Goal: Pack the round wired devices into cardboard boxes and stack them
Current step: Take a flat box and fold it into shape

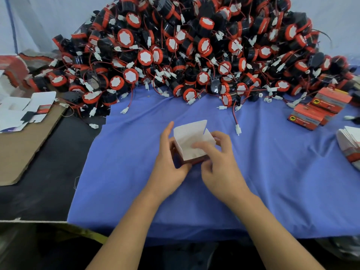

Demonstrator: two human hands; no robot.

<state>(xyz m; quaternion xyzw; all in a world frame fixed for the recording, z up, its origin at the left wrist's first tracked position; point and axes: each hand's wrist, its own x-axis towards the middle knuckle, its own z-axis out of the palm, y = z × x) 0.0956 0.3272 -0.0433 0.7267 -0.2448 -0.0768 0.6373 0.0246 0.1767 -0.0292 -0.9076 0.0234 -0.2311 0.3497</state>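
Fingers of the left hand (169,154) are curled round the left wall of a small box (190,142), with the index finger raised along its side and the thumb at the near lower corner, gripping it. Fingers of the right hand (221,164) are bent against the box's right wall and across its white front panel. They are blurred, so each finger's contact cannot be told. Box: upright, at the centre of the cloth (282,172); whether it rests on the cloth or is lifted cannot be told. Its top flaps are open and standing, the inner faces are white, and a red outer strip shows at the bottom edge. No writing is legible on it. Cloth: blue, creased, covering the near and right part of the table. One white plug (238,130) on a red-black lead lies right of the box, apart from it. Behind: a heap (194,47) of round devices with black bodies, red rims and white faces, tangled with red wires and white plugs, spanning the far side. Right: packed boxes (319,108), orange-red with a grey band and a yellow disc bearing a black animal figure; lettering too small to read. Far right edge: a stack of flat boxes (349,147), white with red. Left: white blanks (23,112), unfolded, on a brown cardboard sheet (23,152) over a dark tabletop (50,172).
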